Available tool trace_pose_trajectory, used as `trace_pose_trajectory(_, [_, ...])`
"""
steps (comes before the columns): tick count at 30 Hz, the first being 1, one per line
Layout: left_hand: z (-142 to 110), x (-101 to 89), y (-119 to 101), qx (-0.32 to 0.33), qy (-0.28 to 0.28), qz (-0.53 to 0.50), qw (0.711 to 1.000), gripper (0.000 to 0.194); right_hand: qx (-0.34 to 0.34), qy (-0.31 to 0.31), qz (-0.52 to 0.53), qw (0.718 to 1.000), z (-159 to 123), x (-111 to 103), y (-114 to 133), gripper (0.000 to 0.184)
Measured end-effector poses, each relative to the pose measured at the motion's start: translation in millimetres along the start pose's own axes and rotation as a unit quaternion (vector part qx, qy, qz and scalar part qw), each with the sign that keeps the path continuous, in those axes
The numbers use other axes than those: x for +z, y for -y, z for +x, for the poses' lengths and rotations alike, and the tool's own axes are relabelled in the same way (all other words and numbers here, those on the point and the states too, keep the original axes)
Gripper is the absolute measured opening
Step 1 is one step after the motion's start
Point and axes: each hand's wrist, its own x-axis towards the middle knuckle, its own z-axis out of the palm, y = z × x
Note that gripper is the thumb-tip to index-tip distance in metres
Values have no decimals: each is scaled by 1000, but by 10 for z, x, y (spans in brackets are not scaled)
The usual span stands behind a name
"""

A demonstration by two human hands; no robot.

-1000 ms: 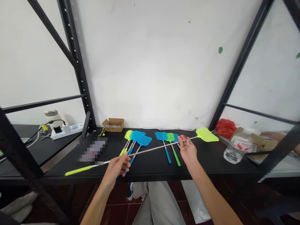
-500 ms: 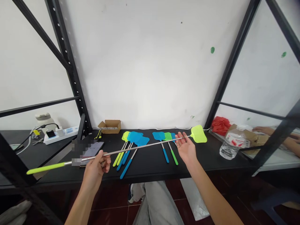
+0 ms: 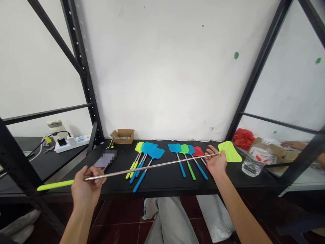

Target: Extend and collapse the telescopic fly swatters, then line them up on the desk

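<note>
- Left hand (image 3: 86, 189) and right hand (image 3: 217, 164) have moved apart along raised yellow swatter (image 3: 162, 164).
- Swatters (image 3: 158, 153) on table (image 3: 167, 181): two yellow, five blue, one green, one red.
- Left grips handle end; right open, palm up.

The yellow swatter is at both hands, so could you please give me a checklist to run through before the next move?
1. Left hand closed round the rod beside the yellow handle: ok.
2. Right hand has a firm grip: cannot tell; it is at the rod beside the yellow head, fingers spread.
3. Rod straight: ok, no bend shows.
4. Yellow head clear of the bottle: cannot tell; they look close in this view.
5. Rod clear of the blue swatter: cannot tell; it crosses in front of its shaft.
6. Red swatter fully visible: not ok; its handle is partly hidden.
</note>
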Motion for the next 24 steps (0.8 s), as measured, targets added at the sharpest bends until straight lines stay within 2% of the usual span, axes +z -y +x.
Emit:
trace_pose_trajectory(3, [-3,38,30,4,20,20,1000,36,-40,-17,-39,998,29,14,32,54])
trace_pose_trajectory(6, [-37,156,124,-13,39,36,998,35,-66,-11,-46,997,-19,96,-20,52])
trace_pose_trajectory(12, [-298,587,524,-93,134,71,984,37,-54,78,-63,994,-443,424,-533,51])
trace_pose_trajectory(15, [-382,697,622,-105,169,87,976,39,-33,123,-49,991,-635,517,-695,53])
trace_pose_trajectory(17, [-371,691,606,-106,175,97,974,40,-22,139,-41,989,-689,526,-667,49])
trace_pose_trajectory(20, [-300,606,504,-105,166,104,975,37,-7,160,-5,987,-679,499,-492,37])
trace_pose_trajectory(24, [-222,463,333,-79,118,68,987,36,-7,137,41,990,-591,441,-286,35])
